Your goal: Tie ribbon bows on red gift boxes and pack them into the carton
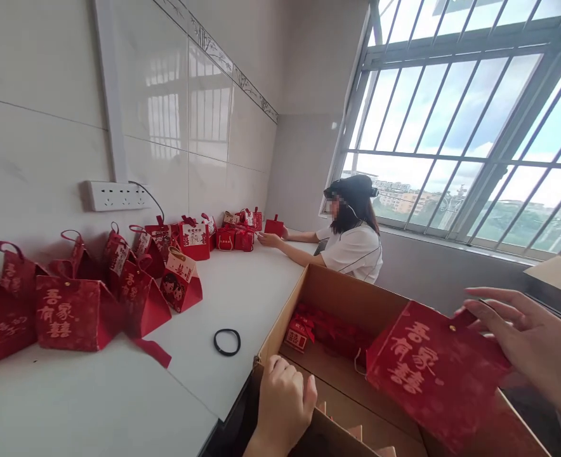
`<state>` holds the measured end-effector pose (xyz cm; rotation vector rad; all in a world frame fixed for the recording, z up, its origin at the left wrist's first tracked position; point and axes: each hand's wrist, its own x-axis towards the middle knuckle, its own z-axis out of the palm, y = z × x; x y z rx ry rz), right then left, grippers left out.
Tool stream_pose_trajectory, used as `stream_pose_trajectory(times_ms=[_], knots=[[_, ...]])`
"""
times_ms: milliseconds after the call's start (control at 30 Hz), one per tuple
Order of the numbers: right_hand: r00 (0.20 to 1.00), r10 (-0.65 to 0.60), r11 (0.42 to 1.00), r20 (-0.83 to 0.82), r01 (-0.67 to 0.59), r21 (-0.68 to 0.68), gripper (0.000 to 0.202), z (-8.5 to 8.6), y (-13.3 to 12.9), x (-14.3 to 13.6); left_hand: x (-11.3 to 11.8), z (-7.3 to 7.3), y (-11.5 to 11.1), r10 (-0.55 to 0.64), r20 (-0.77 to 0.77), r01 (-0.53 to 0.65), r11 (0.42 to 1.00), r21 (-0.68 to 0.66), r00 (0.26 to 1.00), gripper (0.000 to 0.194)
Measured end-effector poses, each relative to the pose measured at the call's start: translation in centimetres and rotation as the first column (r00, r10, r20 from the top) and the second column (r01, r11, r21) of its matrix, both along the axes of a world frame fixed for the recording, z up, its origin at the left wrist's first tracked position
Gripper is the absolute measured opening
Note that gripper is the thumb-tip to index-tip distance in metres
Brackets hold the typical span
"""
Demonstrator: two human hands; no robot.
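Note:
My right hand (530, 336) is closed on a red paper gift box (433, 381) with gold Chinese characters, gripping it near its top strap. The gift box is tilted and held over the right part of an open cardboard box (356, 285). Curled over the near left edge of the cardboard box is my left hand (286, 400). Inside, along the far wall, lies a row of red gift boxes, a small one with a pale label (297, 335) among them. Lower down, pale cardboard points stick up by the near wall.
On the white table (195, 381), several red gift boxes (68, 314) with loop handles stand along the tiled wall. A black elastic band (226, 341) lies nearer. Across the table, a person (351, 241) in a white shirt holds a red box (274, 226). A power strip (118, 195) is on the wall.

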<state>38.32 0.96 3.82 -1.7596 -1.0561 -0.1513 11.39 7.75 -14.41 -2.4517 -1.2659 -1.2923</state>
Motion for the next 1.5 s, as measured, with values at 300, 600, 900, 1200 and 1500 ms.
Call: stream_pose_trajectory(times_ms=[300, 600, 900, 1200, 1500], knots=[[0.994, 0.099, 0.968, 0.054, -0.084, -0.236, 0.033, -4.5, 7.7, 3.0, -0.6, 0.6, -1.1, 0.028, -0.087, -0.027, 1.000, 0.016, 0.996, 0.032], [0.997, 0.058, 0.789, 0.046, -0.017, -0.614, 0.015, -10.9, 7.3, 9.7, -0.5, 0.5, -1.0, 0.051, -0.128, -0.043, 0.997, 0.061, 0.991, 0.035], [0.998, 0.050, 0.441, -0.044, -0.061, -0.895, 0.022, -15.2, 0.9, 11.7, -0.8, 0.9, -0.8, 0.024, -0.145, -0.009, 0.994, 0.105, 0.989, 0.035], [0.986, 0.105, 0.036, -0.133, -0.137, -0.990, 0.024, -19.3, -0.2, 10.2, -1.0, 1.1, -0.8, -0.008, -0.138, 0.026, 0.991, 0.128, 0.990, 0.036], [0.957, 0.190, -0.104, -0.219, -0.202, -0.974, 0.017, -22.1, -0.8, 8.2, -0.9, 1.1, -0.7, -0.013, -0.134, 0.030, 0.992, 0.124, 0.991, 0.035]])
